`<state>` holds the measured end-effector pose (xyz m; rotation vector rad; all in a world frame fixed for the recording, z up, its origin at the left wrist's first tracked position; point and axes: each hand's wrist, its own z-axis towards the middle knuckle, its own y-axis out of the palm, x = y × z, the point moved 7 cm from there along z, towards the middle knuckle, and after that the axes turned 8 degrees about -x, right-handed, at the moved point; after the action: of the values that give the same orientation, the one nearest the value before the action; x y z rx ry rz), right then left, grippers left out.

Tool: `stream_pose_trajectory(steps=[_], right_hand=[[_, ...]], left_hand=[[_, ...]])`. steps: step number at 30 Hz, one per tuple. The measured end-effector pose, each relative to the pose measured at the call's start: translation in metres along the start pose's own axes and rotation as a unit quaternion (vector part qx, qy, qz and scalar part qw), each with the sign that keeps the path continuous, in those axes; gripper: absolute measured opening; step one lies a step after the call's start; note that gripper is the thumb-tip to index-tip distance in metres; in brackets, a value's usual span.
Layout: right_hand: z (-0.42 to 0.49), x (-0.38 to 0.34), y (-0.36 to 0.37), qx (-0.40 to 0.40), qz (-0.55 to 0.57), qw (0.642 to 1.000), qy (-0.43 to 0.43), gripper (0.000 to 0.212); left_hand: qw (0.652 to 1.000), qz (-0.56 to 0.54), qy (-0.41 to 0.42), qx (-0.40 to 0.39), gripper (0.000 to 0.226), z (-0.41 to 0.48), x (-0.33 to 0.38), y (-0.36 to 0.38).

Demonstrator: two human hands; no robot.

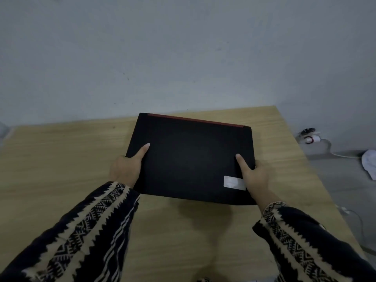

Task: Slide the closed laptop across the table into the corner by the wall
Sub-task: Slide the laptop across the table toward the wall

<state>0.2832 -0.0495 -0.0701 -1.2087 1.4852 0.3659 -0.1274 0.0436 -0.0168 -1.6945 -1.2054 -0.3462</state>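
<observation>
Patterned sleeves [85,237] fill the bottom of the frame, two of them, and your two hands reach out of them onto one closed laptop [189,159]. Your left hand [127,167] clamps the laptop's left edge, thumb lying flat on the lid, fingers tucked out of sight below. Your right hand [253,176] does the same on the right edge, thumb pointing up the lid, beside a single pale sticker [234,183]. Both hands are grasping the laptop, no doubt about it.

Out from the hands, the laptop sits at the middle of the frame on one wooden table [61,159], turned a little askew, its red-trimmed back edge near the grey wall [183,58] but apart from it. I can't tell whether the near edge is lifted or flat.

You look to be mid-slide, with the grip set and the push under way. The table's corner lies at the upper right of the frame, so the next move calls for pushing forward and to the right, squaring the back edge to the wall as it goes.

Off the table at the right: one small white plug [311,138] with a cable, and one white rag [369,163] on the floor.
</observation>
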Motion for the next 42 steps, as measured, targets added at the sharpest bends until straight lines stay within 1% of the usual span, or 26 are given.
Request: stream_pose_trajectory(steps=[7,12,17,22,25,28,31,34,36,38,41,42], right_hand=[[0.005,-0.049,0.046,-0.033,-0.008,0.999,-0.037,0.055],[-0.007,-0.071,0.090,-0.068,-0.003,0.996,-0.054,0.045],[-0.018,-0.077,0.137,-0.088,-0.021,0.994,-0.057,0.055],[-0.036,-0.094,0.190,-0.107,-0.050,0.991,-0.066,0.053],[-0.051,-0.107,0.233,-0.132,-0.062,0.987,-0.070,0.050],[-0.065,-0.122,0.279,-0.195,-0.072,0.976,-0.069,0.048],[-0.077,-0.138,0.331,-0.294,-0.049,0.954,-0.041,0.049],[-0.085,-0.148,0.366,-0.362,-0.036,0.931,-0.020,0.052],[-0.090,-0.151,0.395,-0.363,-0.031,0.931,-0.010,0.057],[-0.094,-0.156,0.417,-0.334,-0.011,0.942,-0.008,0.059],[-0.105,-0.164,0.443,-0.287,-0.012,0.958,-0.012,0.064],[-0.109,-0.166,0.447,-0.266,-0.016,0.964,-0.011,0.062]], left_hand=[[0.996,-0.054,0.011,0.063,0.089,-0.005,-0.015,-0.058],[0.993,-0.065,-0.003,0.097,0.085,-0.001,-0.032,-0.099],[0.991,-0.066,-0.022,0.113,0.085,0.010,-0.059,-0.134],[0.987,-0.099,-0.054,0.115,0.085,0.024,-0.099,-0.171],[0.981,-0.135,-0.070,0.124,0.083,0.038,-0.128,-0.202],[0.970,-0.181,-0.101,0.131,0.083,0.052,-0.161,-0.233],[0.951,-0.243,-0.129,0.141,0.082,0.065,-0.196,-0.264],[0.935,-0.278,-0.145,0.168,0.083,0.067,-0.218,-0.283],[0.927,-0.282,-0.158,0.188,0.090,0.071,-0.232,-0.300],[0.923,-0.284,-0.166,0.200,0.091,0.076,-0.242,-0.314],[0.929,-0.267,-0.153,0.205,0.082,0.089,-0.248,-0.334],[0.933,-0.262,-0.145,0.201,0.078,0.095,-0.248,-0.339]])
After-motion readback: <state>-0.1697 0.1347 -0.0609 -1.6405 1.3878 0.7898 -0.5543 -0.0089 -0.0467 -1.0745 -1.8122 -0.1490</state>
